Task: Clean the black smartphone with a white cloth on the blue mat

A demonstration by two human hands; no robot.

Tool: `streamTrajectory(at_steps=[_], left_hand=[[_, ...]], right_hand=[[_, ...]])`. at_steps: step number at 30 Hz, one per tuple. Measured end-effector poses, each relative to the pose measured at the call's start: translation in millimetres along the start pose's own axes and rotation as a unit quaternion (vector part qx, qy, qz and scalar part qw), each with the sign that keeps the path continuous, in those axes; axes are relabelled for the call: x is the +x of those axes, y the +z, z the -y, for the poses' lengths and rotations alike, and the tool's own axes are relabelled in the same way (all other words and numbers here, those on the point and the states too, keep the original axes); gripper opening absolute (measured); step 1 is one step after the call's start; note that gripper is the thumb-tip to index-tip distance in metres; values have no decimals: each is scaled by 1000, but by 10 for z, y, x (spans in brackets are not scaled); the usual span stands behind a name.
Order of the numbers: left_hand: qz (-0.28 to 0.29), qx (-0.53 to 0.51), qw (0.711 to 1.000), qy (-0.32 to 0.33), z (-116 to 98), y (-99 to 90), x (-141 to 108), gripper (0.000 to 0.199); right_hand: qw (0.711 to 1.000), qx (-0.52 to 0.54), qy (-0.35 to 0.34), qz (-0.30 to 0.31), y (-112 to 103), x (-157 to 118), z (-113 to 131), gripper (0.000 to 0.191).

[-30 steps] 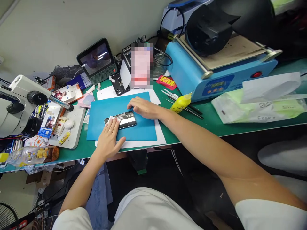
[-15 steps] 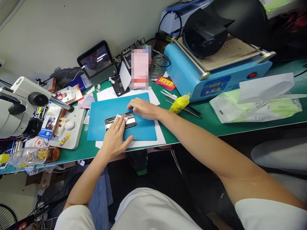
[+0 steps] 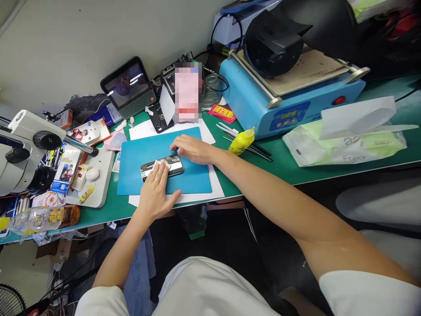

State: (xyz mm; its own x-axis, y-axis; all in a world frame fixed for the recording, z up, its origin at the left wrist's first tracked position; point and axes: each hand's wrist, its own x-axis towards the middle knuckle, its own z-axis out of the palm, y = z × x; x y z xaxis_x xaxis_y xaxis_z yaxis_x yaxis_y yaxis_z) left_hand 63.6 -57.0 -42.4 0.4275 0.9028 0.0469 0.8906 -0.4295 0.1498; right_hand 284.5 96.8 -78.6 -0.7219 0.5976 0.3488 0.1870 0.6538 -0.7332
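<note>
A phone (image 3: 178, 164) with a glossy, reflective face lies on a blue mat (image 3: 194, 184). My left hand (image 3: 154, 191) rests across its middle, fingers stretched out side by side and thumb apart. Under those fingertips a white tissue (image 3: 166, 163) is pressed against the phone, mostly covered by the hand. My right hand (image 3: 192, 149) lies at the phone's upper right edge, its fingers loosely bent and nothing visible in them. Whether its thumb touches the phone I cannot tell.
Left of the mat are a microscope (image 3: 24, 140), small boxes and a bottle (image 3: 49, 218). Behind stand a screen device (image 3: 128, 83) and a black phone back (image 3: 158, 122). To the right are a yellow squeeze bottle (image 3: 241, 141), thin tools, a blue machine (image 3: 250, 103) and a tissue pack (image 3: 345, 145).
My left hand has slid slightly left across the phone, with the tissue under its fingers. My right hand stays by the phone's edge. The whole view has shifted a little.
</note>
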Motion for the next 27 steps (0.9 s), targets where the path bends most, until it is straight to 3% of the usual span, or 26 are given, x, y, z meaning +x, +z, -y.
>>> streamTrajectory(at_steps=[4,10,16,23,27], left_hand=[[-4,4,1000,-24,3,16,115,79],[-12,7,999,-40,-48,29,1,84],[-24,3,998,-60,-30,80,124,83],[-39,-1,997,-60,-96,100,-37,82],[-46,4,997,-60,-119,145,6,83]], right_hand=[[1000,-2,-3,-4,11,-5,-14,99],[1000,-5,-6,-2,11,-16,-17,102],[1000,-4,1,2,16,-23,-43,101],[1000,-6,4,-3,45,-14,-59,104],[1000,-27,2,-2,44,-26,-64,90]])
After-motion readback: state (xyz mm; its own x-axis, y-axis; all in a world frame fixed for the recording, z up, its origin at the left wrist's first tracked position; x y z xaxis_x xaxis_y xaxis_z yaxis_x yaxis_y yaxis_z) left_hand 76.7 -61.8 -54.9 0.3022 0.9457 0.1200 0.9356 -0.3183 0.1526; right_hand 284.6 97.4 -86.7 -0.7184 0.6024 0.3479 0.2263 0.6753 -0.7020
